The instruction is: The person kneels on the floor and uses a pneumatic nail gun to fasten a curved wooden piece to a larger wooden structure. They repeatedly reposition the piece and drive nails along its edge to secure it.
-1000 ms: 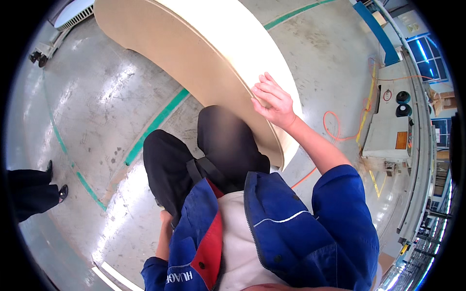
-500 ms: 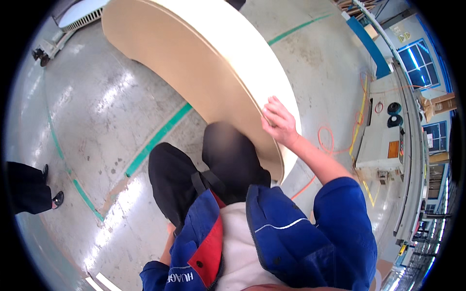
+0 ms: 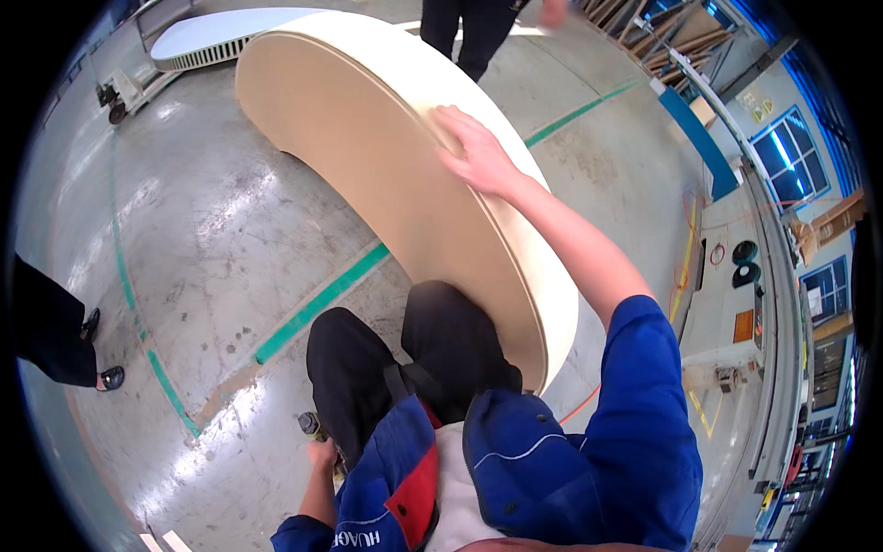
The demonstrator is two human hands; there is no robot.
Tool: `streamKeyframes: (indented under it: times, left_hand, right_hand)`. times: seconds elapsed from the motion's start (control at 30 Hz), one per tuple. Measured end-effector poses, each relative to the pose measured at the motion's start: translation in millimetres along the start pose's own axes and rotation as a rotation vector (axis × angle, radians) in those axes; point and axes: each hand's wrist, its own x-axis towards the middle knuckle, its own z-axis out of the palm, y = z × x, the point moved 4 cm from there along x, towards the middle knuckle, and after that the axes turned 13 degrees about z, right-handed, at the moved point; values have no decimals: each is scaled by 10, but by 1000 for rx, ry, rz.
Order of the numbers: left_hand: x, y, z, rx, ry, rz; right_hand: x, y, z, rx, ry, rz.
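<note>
A large curved tan panel (image 3: 368, 156) with a thick pale edge stands on its side in front of me, next to my knee. My right hand (image 3: 476, 152) lies over its upper edge, fingers stretched out flat and somewhat blurred. Down beside my left thigh, my left hand (image 3: 322, 453) is closed around a small hand tool (image 3: 310, 424) with a dark round end and a yellowish body. My leg and jacket hide most of that tool, so its exact kind does not show.
Beyond the panel stands a person in dark trousers (image 3: 469, 32); another person's legs (image 3: 57, 327) are at the left. A white slatted curved piece (image 3: 216, 46) rests at the far left by a wheeled trolley (image 3: 129, 97). Machinery (image 3: 717, 313) lines the right side.
My right hand has slid forward along the panel's edge, away from me. The left hand's tool has come into sight. A person's legs show more fully beyond the panel.
</note>
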Motion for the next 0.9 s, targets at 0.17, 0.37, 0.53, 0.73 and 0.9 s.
streamKeyframes:
  times: [0.17,0.37,0.53,0.73,0.9]
  left_hand:
    - [-110,-46,87,-32,-32,-39]
    - [-193,323,-120,60,-32,75]
    - [108,578,-146,237,37,139]
    - [971,775,-59,218,212,161]
    - [1653,627,137,255,173,236]
  right_hand:
    - [506,-14,170,-160,-98,93]
    - [1003,157,250,-245,-147,271]
    - [1569,209,396,-295,-198,362]
    - [2202,77,619,-362,-211,308]
    - [2308,130,736,-337,-183,291]
